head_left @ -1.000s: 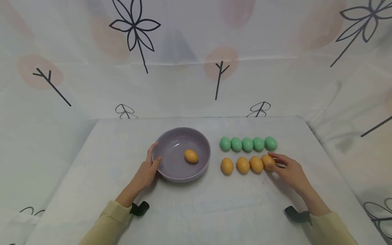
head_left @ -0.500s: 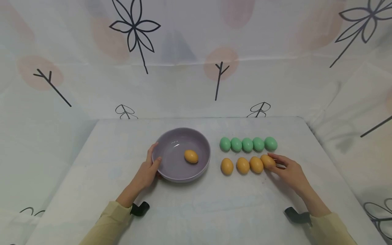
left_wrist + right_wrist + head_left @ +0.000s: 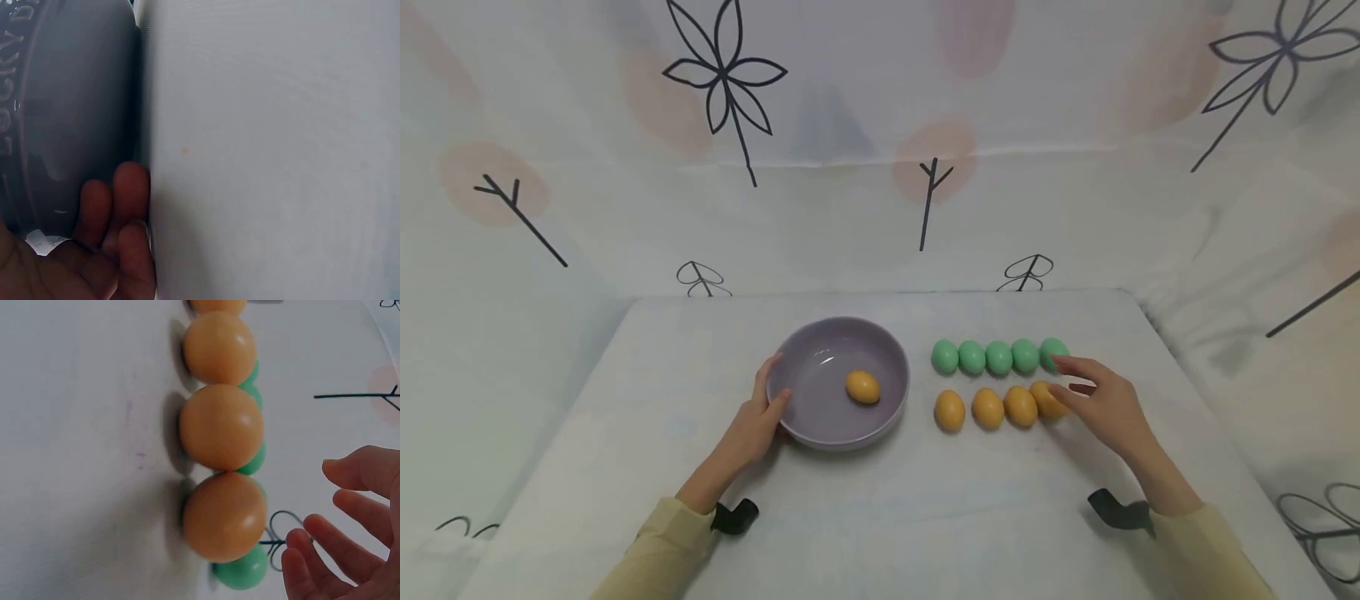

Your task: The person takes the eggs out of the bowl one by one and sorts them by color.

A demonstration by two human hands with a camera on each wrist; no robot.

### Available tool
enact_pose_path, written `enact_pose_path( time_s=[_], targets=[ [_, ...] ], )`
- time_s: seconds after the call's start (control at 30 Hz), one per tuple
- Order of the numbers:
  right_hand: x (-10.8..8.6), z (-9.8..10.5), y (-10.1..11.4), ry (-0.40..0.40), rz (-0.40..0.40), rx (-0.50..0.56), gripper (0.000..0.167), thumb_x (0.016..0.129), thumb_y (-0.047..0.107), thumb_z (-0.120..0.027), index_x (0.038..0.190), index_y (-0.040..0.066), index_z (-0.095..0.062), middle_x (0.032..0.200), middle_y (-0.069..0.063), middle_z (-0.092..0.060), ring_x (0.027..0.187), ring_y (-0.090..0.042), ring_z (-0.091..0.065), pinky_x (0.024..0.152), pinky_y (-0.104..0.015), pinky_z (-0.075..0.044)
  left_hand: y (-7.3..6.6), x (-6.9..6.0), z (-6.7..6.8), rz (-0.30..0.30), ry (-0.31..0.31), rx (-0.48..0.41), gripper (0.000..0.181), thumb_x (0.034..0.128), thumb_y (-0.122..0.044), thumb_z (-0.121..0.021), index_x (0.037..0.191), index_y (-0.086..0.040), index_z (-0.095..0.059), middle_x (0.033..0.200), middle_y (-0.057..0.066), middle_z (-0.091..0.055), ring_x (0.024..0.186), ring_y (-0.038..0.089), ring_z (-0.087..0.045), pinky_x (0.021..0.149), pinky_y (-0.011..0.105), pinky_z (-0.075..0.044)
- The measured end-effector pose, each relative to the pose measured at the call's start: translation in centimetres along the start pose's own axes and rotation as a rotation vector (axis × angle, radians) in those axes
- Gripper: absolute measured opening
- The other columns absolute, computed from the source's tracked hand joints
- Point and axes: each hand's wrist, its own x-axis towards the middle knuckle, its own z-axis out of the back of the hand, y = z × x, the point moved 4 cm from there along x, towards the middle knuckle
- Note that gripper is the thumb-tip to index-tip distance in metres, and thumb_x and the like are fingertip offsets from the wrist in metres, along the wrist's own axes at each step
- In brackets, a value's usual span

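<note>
My left hand [image 3: 755,422] grips the left side of a purple-grey bowl [image 3: 805,421], thumb over the rim. In the left wrist view its fingertips [image 3: 95,203] press the bowl's lower outer wall [image 3: 81,112]. One yellow-orange egg [image 3: 862,387] lies inside the bowl. My right hand [image 3: 1108,408] hovers at the right end of a row of yellow-orange eggs [image 3: 988,408], fingers spread and holding nothing. The right wrist view shows it apart from the nearest orange egg [image 3: 225,517]. Behind that row, several green eggs [image 3: 998,357] form a second line; the rightmost is partly covered by my fingertips.
A white-covered table [image 3: 880,517] carries everything. A pale cloth backdrop [image 3: 820,217] with line-drawn flowers rises behind and at both sides. Dark bands with protruding pieces [image 3: 737,517] sit at both wrists.
My right hand has let go of the rightmost orange egg and lifted slightly off it. That egg stands close against its neighbour. The left hand keeps its hold; the head view has shifted slightly.
</note>
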Motion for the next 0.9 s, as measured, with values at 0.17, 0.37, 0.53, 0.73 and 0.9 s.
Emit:
enact_pose_path(
  time_s=[0.17,0.37,0.53,0.73,0.9],
  targets=[
    [1.4,-0.8,2.7,0.004,0.074,-0.014,0.04,0.091,0.009,-0.073,0.129,0.0,-0.063,0.128,-0.019,-0.06,0.115,-0.038,-0.057,0.088,-0.049,-0.051,0.1,0.0,0.3,-0.003,0.008,0.027,0.06,0.1083,-0.036,-0.04,0.158,-0.028,-0.007,0.064,0.007,-0.063,0.059,0.019,-0.061,0.072,0.036,-0.046],
    [3.2,-3.1,5.9,0.092,0.116,0.056,0.037,0.091,0.009,-0.072,0.127,0.002,-0.065,0.126,-0.017,-0.062,0.116,-0.036,-0.057,0.089,-0.053,-0.05,0.1,0.0,0.3,0.008,0.022,0.037,0.06,0.1078,-0.04,-0.039,0.158,-0.03,-0.007,0.064,0.008,-0.061,0.061,0.02,-0.058,0.074,0.037,-0.044],
    [4.9,-5.6,9.5,0.212,0.186,0.154,0.036,0.09,0.008,-0.073,0.126,0.005,-0.067,0.126,-0.012,-0.064,0.113,-0.035,-0.06,0.089,-0.047,-0.052,0.2,0.0,0.3,0.01,0.026,0.029,0.061,0.1074,-0.042,-0.039,0.158,-0.031,-0.007,0.065,0.008,-0.061,0.061,0.02,-0.059,0.075,0.038,-0.044],
    [7.3,-8.9,14.3,0.4,0.323,0.173,0.035,0.092,0.013,-0.073,0.125,0.004,-0.067,0.122,-0.01,-0.066,0.11,-0.028,-0.062,0.089,-0.038,-0.052,0.2,-0.1,0.3,0.01,0.035,0.002,0.061,0.1076,-0.041,-0.039,0.158,-0.031,-0.006,0.069,0.009,-0.065,0.062,0.019,-0.063,0.076,0.037,-0.047],
    [9.3,-11.7,17.3,0.602,0.383,0.15,0.035,0.092,0.011,-0.07,0.125,0.002,-0.067,0.122,-0.012,-0.066,0.112,-0.027,-0.061,0.092,-0.035,-0.05,0.0,-0.1,0.4,0.014,0.043,-0.007,0.061,0.1078,-0.041,-0.039,0.158,-0.031,-0.006,0.068,0.009,-0.065,0.062,0.02,-0.063,0.078,0.038,-0.046]
  ],
)
